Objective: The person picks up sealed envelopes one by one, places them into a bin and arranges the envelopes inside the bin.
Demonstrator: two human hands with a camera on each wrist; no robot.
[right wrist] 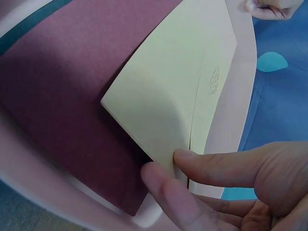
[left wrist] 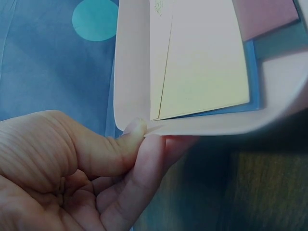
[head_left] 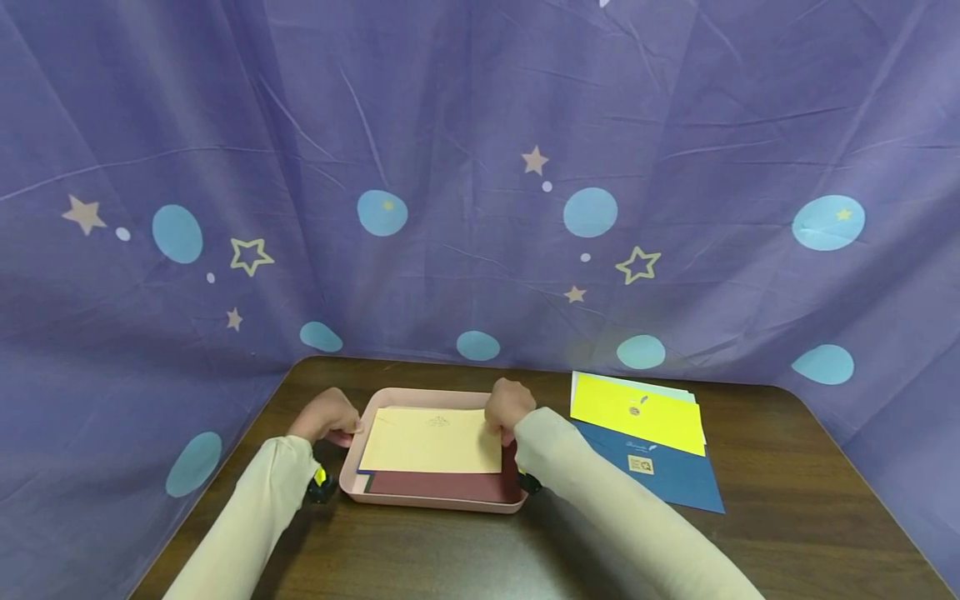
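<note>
A pink tray (head_left: 390, 493) sits on the brown table in front of me. In it lies a pale yellow envelope (head_left: 431, 440) on top of a maroon envelope (head_left: 442, 485), with a blue one showing under them (left wrist: 240, 107). My left hand (head_left: 326, 417) pinches the tray's left rim (left wrist: 159, 129) between thumb and forefinger. My right hand (head_left: 508, 407) pinches the right edge of the pale yellow envelope (right wrist: 159, 110), thumb on top and a finger beneath.
To the right of the tray lie a bright yellow envelope (head_left: 637, 412) and a dark blue envelope (head_left: 660, 471), with a white sheet under them. A purple starred cloth (head_left: 480, 183) hangs behind and beside the table.
</note>
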